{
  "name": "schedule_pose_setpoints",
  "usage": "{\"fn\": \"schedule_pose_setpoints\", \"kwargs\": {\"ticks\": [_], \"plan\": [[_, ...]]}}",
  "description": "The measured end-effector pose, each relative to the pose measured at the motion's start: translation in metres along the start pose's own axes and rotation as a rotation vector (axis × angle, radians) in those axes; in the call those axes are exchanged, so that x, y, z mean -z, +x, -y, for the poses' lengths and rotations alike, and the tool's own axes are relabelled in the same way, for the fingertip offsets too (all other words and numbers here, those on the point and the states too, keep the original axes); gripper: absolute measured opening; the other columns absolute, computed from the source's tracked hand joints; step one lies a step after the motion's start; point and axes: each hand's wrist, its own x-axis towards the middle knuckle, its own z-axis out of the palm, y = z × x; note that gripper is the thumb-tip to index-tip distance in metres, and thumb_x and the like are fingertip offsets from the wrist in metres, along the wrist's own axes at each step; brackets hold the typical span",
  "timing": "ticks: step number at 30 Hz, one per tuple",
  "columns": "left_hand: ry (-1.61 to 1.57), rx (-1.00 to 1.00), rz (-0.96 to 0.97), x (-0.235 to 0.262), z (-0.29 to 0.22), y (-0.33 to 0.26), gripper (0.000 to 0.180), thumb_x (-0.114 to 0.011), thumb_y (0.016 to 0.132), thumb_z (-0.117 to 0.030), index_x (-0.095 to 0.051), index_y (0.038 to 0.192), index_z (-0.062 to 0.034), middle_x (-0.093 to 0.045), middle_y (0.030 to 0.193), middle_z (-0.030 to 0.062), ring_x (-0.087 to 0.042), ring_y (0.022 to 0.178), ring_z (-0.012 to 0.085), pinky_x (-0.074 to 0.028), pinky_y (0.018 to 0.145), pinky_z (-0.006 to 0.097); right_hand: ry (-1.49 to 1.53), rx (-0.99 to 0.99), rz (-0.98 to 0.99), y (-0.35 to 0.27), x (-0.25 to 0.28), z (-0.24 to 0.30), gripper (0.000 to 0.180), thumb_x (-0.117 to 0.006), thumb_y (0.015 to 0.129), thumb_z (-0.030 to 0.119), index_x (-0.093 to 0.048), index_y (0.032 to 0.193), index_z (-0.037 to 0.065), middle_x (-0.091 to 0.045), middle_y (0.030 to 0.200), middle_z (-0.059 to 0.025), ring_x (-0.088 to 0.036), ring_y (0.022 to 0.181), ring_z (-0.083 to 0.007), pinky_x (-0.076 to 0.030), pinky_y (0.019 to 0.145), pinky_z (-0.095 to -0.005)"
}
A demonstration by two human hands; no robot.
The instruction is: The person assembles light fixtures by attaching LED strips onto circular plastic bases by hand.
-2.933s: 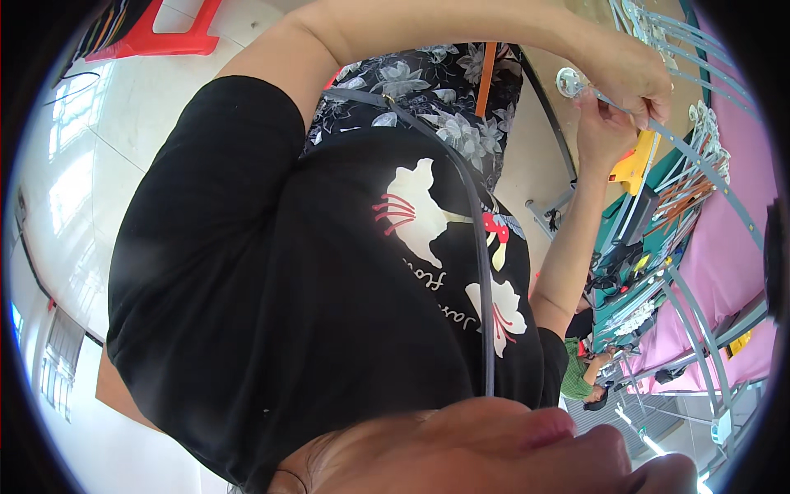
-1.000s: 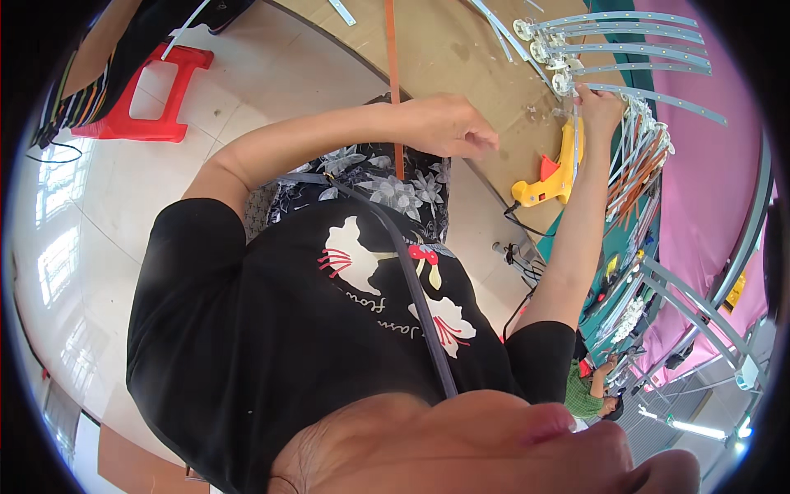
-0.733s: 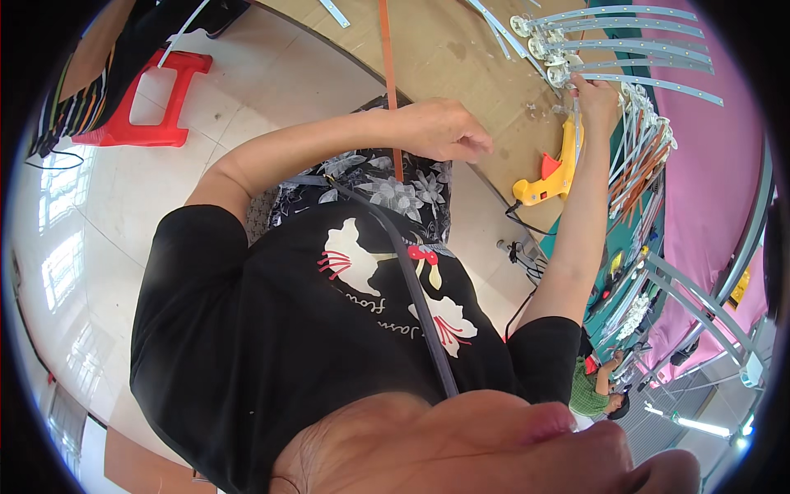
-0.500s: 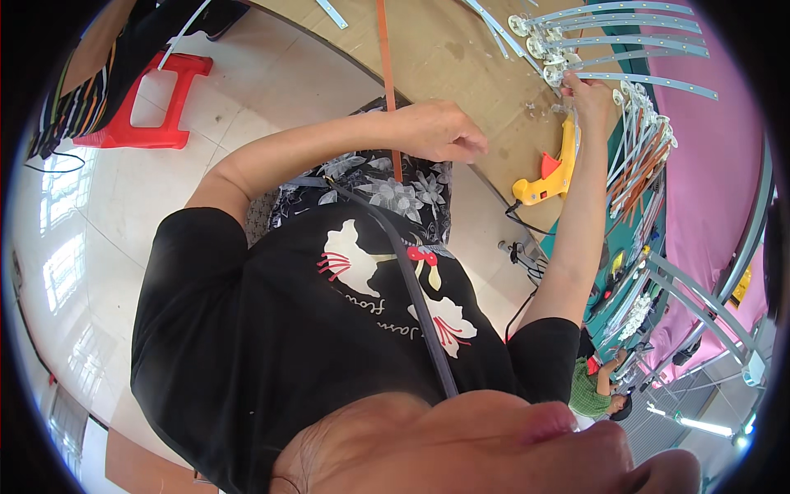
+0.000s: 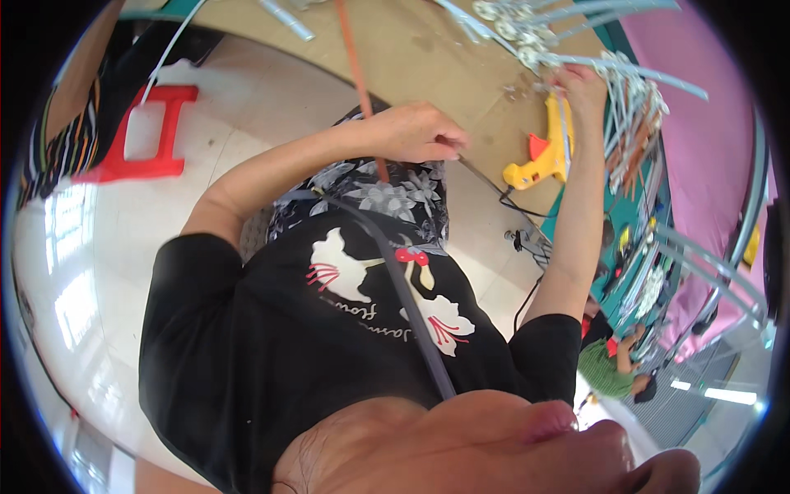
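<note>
My left hand [image 5: 411,132] rests as a loose fist at the edge of the tan table [image 5: 444,58], fingers curled, with nothing clearly in it. An orange rod [image 5: 355,74] runs across the table just left of it. My right hand [image 5: 580,82] reaches far across the table, its fingers closed on a pale thin stem [image 5: 613,70] of a bundle of white stems with round silvery ends [image 5: 527,33]. A yellow glue gun [image 5: 543,160] lies on the table just below the right hand. My black printed shirt [image 5: 329,329] fills the lower picture.
A black cable [image 5: 514,202] hangs from the glue gun over the table edge. More stems and coloured rods lie along a green strip [image 5: 638,156] beside pink cloth [image 5: 708,123]. A red stool [image 5: 136,136] stands on the pale floor. A person in green [image 5: 609,366] is at far right.
My right hand has stayed at the stem bundle above the glue gun, shifting slightly. My left hand came down from the stems to the table edge and has held there.
</note>
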Motion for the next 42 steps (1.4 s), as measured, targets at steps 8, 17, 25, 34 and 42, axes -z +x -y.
{"fn": "schedule_pose_setpoints", "kwargs": {"ticks": [8, 17, 25, 34, 42], "plan": [[-0.078, 0.048, 0.041, -0.004, -0.005, 0.008, 0.02, -0.06, 0.075, -0.009, -0.06, 0.093, -0.002, -0.063, 0.081, 0.007, -0.06, 0.071, 0.0158, -0.047, 0.065, 0.026, 0.257, -0.015, -0.29, -0.017, 0.052, -0.029, 0.018, -0.057, 0.074, 0.002, -0.057, 0.089, -0.007, -0.061, 0.082, -0.0128, -0.062, 0.073, -0.0183, -0.048, 0.06, -0.0219], [-0.075, 0.001, -0.003, -0.007, -0.007, 0.016, 0.018, -0.06, 0.075, -0.012, -0.06, 0.09, -0.0027, -0.062, 0.082, 0.0099, -0.061, 0.071, 0.0216, -0.048, 0.063, 0.029, -0.331, -0.368, -0.472, -0.008, 0.157, -0.158, 0.017, -0.059, 0.072, 0.013, -0.063, 0.077, -0.003, -0.06, 0.06, -0.0082, -0.061, 0.057, -0.0146, -0.043, 0.044, -0.0247], [-0.045, 0.04, -0.023, -0.007, -0.014, 0.018, 0.017, -0.06, 0.074, -0.013, -0.061, 0.089, -0.0044, -0.062, 0.081, 0.0103, -0.06, 0.069, 0.0241, -0.047, 0.062, 0.031, -0.86, -0.55, -0.504, 0.037, 0.142, -0.152, 0.035, -0.056, 0.066, 0.025, -0.062, 0.093, 0.003, -0.057, 0.102, -0.0199, -0.055, 0.096, -0.0349, -0.045, 0.08, -0.0417], [-0.083, 0.13, 0.014, -0.003, -0.013, 0.016, 0.018, -0.061, 0.074, -0.006, -0.06, 0.091, -0.0008, -0.062, 0.084, 0.0106, -0.061, 0.076, 0.0208, -0.047, 0.067, 0.029, -0.897, -0.463, -0.425, 0.051, 0.164, -0.189, 0.033, -0.054, 0.068, 0.025, -0.061, 0.089, 0.0, -0.059, 0.095, -0.02, -0.057, 0.088, -0.0332, -0.046, 0.077, -0.0408], [-0.104, 0.086, -0.038, -0.008, -0.009, 0.012, 0.018, -0.06, 0.074, -0.011, -0.06, 0.09, -0.0025, -0.062, 0.081, 0.012, -0.061, 0.068, 0.023, -0.048, 0.061, 0.03, -1.093, -0.127, -0.169, 0.051, 0.149, -0.208, 0.026, -0.054, 0.071, 0.025, -0.063, 0.083, 0.003, -0.061, 0.085, -0.0193, -0.06, 0.078, -0.0304, -0.047, 0.067, -0.0396]]}}
